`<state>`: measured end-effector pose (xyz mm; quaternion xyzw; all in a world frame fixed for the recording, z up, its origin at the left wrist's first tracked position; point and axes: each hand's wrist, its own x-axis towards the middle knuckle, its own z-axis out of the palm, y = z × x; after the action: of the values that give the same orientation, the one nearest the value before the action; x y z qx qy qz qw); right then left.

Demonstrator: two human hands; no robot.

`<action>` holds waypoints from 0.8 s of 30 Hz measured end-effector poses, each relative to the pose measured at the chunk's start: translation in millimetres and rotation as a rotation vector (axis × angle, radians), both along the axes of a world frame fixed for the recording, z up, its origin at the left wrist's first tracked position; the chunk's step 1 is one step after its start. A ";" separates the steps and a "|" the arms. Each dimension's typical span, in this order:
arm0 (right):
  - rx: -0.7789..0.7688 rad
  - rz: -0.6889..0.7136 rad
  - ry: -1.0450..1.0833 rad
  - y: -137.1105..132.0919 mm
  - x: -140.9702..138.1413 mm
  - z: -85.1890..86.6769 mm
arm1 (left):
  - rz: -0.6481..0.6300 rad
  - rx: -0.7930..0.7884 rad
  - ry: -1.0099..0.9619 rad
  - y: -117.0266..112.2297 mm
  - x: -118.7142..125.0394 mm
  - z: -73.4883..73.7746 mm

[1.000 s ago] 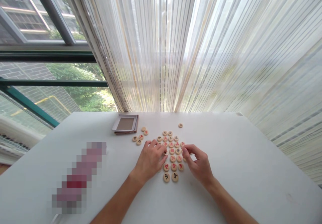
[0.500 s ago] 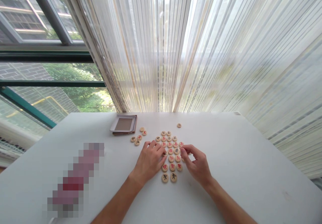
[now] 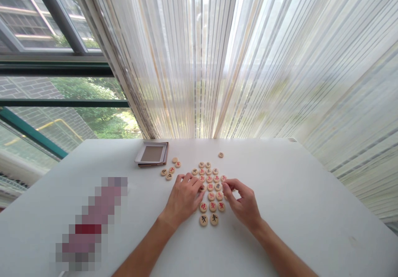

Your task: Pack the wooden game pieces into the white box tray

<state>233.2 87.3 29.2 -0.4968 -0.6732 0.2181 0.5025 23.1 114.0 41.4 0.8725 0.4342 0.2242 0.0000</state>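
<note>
Several round wooden Chinese chess pieces (image 3: 212,185), marked in red or black, lie in rows on a white table (image 3: 295,202). My left hand (image 3: 184,198) rests palm down on the left side of the rows, fingers bent, fingertips touching pieces. On the right side of the rows my right hand (image 3: 242,202) has its fingers curled and thumb and forefinger pinched at a piece. Two black-marked pieces (image 3: 209,219) lie nearest me between my wrists.
A small open box (image 3: 152,154) sits at the back left of the table, with a few loose pieces (image 3: 169,171) beside it. One single piece (image 3: 220,154) lies farther back. A blurred-out object (image 3: 90,223) lies at the left. Striped sheer curtains (image 3: 248,61) hang behind the table.
Both hands have stayed on the rows of pieces with only slight finger movement. The view has shifted a little.
</note>
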 end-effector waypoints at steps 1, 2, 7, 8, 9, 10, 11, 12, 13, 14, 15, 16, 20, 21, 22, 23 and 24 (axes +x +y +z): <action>-0.001 0.002 0.002 0.0 0.0 0.1 | 0.000 -0.002 -0.001 0.2 -0.1 0.2; -0.003 0.004 0.003 0.0 -0.1 0.1 | 0.000 -0.005 -0.002 0.3 0.0 0.3; -0.010 0.013 0.008 -0.6 -0.1 -0.8 | 0.000 -0.024 -0.003 0.0 0.1 0.5; -0.010 0.013 0.005 -0.5 0.3 -0.7 | 0.002 -0.026 -0.006 0.1 -0.4 0.6; -0.008 0.012 0.000 -0.1 1.1 -0.4 | 0.005 -0.024 -0.009 0.4 -1.2 0.7; -0.007 0.008 -0.007 0.7 2.4 0.0 | 0.010 -0.020 -0.015 0.9 -2.4 1.0; -0.008 0.002 -0.017 1.9 4.2 0.7 | 0.014 -0.017 -0.020 1.7 -4.1 1.2; -0.012 -0.008 -0.028 3.6 6.6 1.3 | 0.022 -0.013 -0.026 2.8 -6.1 1.5; -0.020 -0.024 -0.039 5.6 9.6 1.8 | 0.033 -0.010 -0.033 4.0 -8.3 1.8; -0.032 -0.042 -0.050 8.0 13.1 2.2 | 0.044 -0.009 -0.038 5.3 -10.6 2.0; -0.043 -0.069 -0.055 10.6 16.9 2.3 | 0.055 -0.009 -0.043 6.5 -12.7 2.1; -0.053 -0.095 -0.060 13.4 20.8 1.9 | 0.064 -0.009 -0.049 7.6 -14.6 2.1; -0.055 -0.145 -0.097 23.5 34.2 -2.9 | 0.050 -0.015 -0.076 9.3 -16.6 0.3; -0.058 -0.131 -0.115 25.4 36.3 -4.7 | 0.038 -0.022 -0.084 9.1 -15.9 -0.5; -0.064 -0.109 -0.133 26.9 37.9 -6.5 | 0.026 -0.031 -0.091 9.0 -14.8 -1.4; -0.072 -0.084 -0.150 28.0 38.8 -8.2 | 0.015 -0.044 -0.096 8.8 -13.6 -2.4; -0.079 -0.056 -0.168 28.8 39.3 -9.8 | 0.007 -0.058 -0.099 8.7 -12.4 -3.4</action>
<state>272.5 116.1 19.4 -0.5513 -0.6896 0.1881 0.4302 10.7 122.7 38.0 0.8585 0.4429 0.2544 0.0459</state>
